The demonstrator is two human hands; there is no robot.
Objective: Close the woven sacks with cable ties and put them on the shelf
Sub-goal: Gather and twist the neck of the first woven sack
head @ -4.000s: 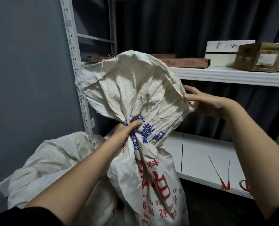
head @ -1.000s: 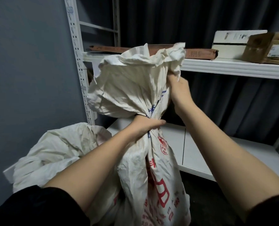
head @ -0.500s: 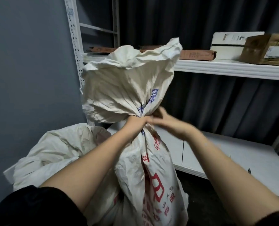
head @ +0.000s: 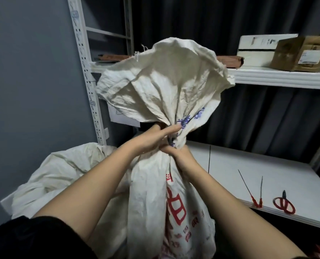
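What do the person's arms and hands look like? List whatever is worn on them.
Both forearms are bare. The left hand and right hand wear no gloves, and no rings or watch show. A black sleeve covers the left upper arm; a dark edge at the bottom right corner suggests the same on the right.

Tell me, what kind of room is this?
Probably a storeroom. There is a white metal shelf rack holding cardboard boxes, woven sacks being bunched shut by two hands, and cable ties with scissors on the lower shelf.
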